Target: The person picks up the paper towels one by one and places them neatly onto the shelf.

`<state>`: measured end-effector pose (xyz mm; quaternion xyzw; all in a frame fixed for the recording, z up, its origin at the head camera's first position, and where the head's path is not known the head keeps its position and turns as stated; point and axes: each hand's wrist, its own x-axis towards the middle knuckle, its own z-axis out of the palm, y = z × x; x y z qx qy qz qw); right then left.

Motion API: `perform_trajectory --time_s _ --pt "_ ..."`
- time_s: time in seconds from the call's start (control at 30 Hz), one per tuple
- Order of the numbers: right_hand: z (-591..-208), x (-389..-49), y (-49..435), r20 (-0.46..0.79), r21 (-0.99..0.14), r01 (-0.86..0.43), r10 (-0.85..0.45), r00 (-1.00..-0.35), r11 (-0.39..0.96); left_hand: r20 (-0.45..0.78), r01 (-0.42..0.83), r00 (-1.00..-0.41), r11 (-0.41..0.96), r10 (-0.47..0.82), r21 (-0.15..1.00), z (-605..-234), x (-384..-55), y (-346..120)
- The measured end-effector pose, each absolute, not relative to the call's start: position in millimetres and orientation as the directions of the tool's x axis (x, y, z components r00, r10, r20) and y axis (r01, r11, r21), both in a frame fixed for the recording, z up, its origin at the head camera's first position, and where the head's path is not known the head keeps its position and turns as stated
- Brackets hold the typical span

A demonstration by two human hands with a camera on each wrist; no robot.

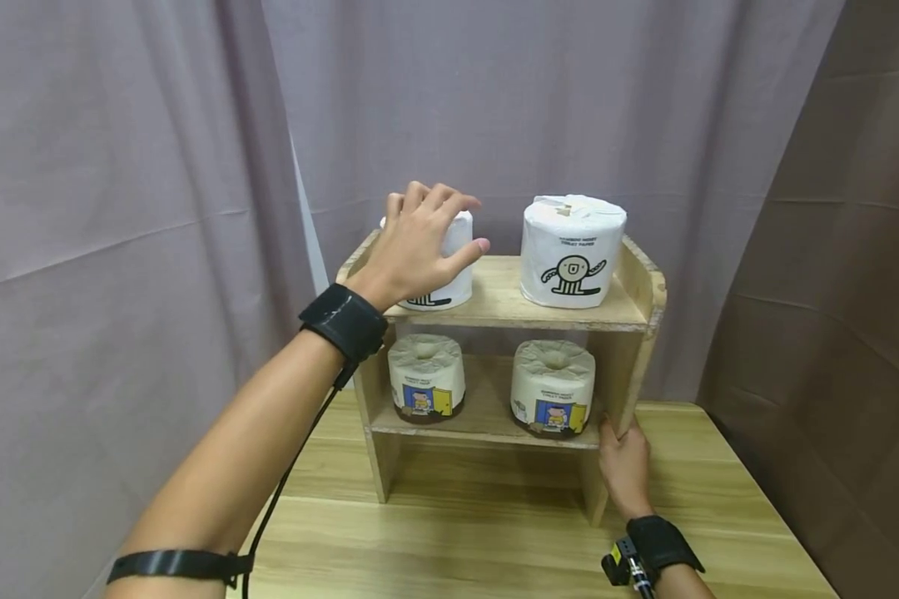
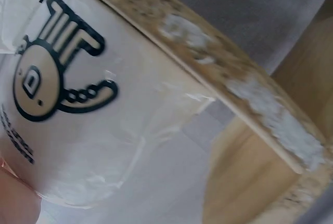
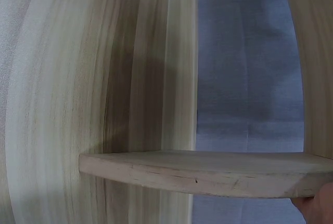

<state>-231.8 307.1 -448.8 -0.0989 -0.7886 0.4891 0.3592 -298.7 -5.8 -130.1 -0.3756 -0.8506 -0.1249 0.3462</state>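
A two-tier wooden shelf [image 1: 487, 314] holds several wrapped toilet paper rolls. My left hand [image 1: 419, 241] is at the upper left toilet paper roll [image 1: 459, 283], with its fingers arched over the top and its thumb stretched out past the right side. It hides much of that roll; in the left wrist view the printed wrapper [image 2: 140, 125] fills the left side, part of the hand at its edge. Low on the shelf's right side panel, my right hand [image 1: 625, 466] grips the wood by its front edge; the right wrist view shows only a bit of that hand [image 3: 320, 206].
Another white roll [image 1: 573, 258] stands on the upper right. Two cream rolls with coloured pictures, one left [image 1: 427, 378] and one right [image 1: 553, 391], stand on the lower tier. The shelf stands on a wooden table [image 1: 449, 532], with grey curtains [image 1: 569, 100] behind.
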Motion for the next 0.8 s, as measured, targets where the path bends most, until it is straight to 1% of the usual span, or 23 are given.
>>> perform_trajectory --time_s 0.27,0.43,0.67,0.8 --pt "-448 -231 308 0.471 -0.838 -0.199 0.491 -0.732 0.507 0.647 0.700 -0.481 0.704 0.591 -0.122 -131 -293 10" --pt "-449 -232 308 0.465 -0.845 -0.204 0.489 -0.738 0.495 0.639 0.684 -0.490 0.716 0.593 -0.139 -131 -289 19" --pt "-448 -231 308 0.466 -0.841 -0.193 0.497 -0.732 0.505 0.639 0.671 -0.472 0.718 0.607 -0.187 -130 -286 31" --pt "-448 -231 307 0.473 -0.837 -0.195 0.499 -0.726 0.511 0.626 0.659 -0.477 0.722 0.617 -0.210 -129 -284 37"
